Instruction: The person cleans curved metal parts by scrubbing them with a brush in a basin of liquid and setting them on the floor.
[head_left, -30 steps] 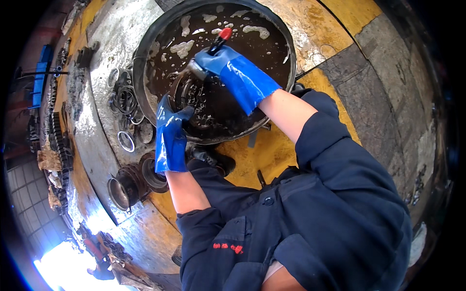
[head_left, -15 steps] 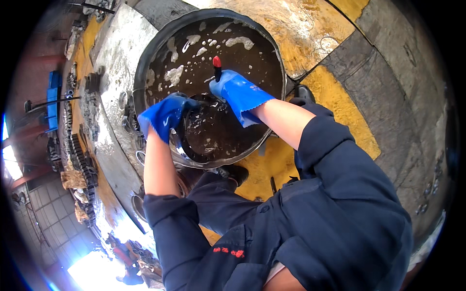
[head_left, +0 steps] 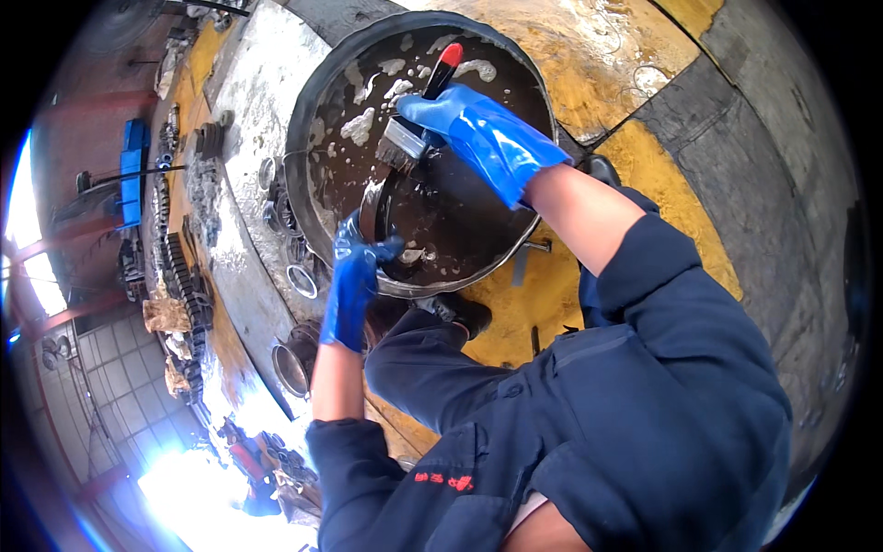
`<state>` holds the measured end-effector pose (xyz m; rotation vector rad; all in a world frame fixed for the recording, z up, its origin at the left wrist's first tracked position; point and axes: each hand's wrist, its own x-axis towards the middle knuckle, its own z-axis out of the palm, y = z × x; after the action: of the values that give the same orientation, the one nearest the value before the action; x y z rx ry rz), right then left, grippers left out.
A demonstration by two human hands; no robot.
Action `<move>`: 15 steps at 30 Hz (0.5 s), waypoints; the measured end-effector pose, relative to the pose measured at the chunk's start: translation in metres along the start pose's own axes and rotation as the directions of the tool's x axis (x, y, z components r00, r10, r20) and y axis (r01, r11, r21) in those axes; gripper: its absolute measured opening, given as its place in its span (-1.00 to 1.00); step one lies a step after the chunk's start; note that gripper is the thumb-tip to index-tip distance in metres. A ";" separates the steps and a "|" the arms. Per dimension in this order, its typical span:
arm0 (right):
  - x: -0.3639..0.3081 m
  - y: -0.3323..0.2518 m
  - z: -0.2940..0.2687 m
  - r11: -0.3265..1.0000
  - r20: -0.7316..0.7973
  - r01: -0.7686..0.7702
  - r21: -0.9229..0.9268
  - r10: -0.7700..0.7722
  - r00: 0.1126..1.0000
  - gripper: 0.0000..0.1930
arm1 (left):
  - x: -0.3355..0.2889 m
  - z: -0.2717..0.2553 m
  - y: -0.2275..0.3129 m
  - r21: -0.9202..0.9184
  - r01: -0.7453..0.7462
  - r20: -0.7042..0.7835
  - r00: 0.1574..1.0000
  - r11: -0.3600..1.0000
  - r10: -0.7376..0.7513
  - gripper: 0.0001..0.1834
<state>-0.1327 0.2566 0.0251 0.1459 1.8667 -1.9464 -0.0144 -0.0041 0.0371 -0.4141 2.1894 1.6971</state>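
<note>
My right hand (head_left: pixel 474 127), in a blue rubber glove, grips a paintbrush (head_left: pixel 403 140) with a red-tipped black handle, a metal ferrule and dark wet bristles. The brush is over a big round metal basin (head_left: pixel 296 161) of dark, foamy liquid. Its bristles hang just by the upper edge of a dark, shiny ring-shaped part (head_left: pixel 372 207); whether they touch it I cannot tell. My left hand (head_left: pixel 354 258), gloved in blue too, is closed on the near left side of that ring. The liquid hides much of the ring.
Several metal rings (head_left: pixel 302 281) lie on the floor left of the basin, with a cylindrical metal part (head_left: pixel 292 366) nearer me. Gear-like parts (head_left: pixel 177 267) line the far left. A blue object (head_left: pixel 133 175) stands beyond them. My shoe (head_left: pixel 460 311) is close to the basin's near edge.
My right hand has lifted the brush, so its ferrule and bristles now show above the liquid. My left hand has come nearer to me, and the ring shows its edge more.
</note>
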 end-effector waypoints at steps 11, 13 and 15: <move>-0.032 0.003 0.110 0.897 0.250 0.299 -0.326 -0.223 0.942 -0.63 | 0.020 -0.032 -0.102 -0.454 -0.004 -0.154 0.985 0.891 -0.074 -0.48; -0.027 -0.014 0.091 0.897 0.212 0.196 -0.397 -0.118 0.970 -0.55 | 0.022 -0.041 -0.109 0.134 -0.059 -0.097 0.993 0.989 0.073 -0.46; -0.021 -0.029 0.079 0.868 0.071 0.022 -0.496 0.015 0.997 -0.54 | 0.015 -0.038 -0.111 -0.048 -0.095 -0.129 0.988 0.994 0.089 -0.36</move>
<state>-0.1074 0.1848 0.0668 -0.0869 2.2467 -1.3860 0.0161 -0.0682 -0.0579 -0.4528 2.2889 1.8283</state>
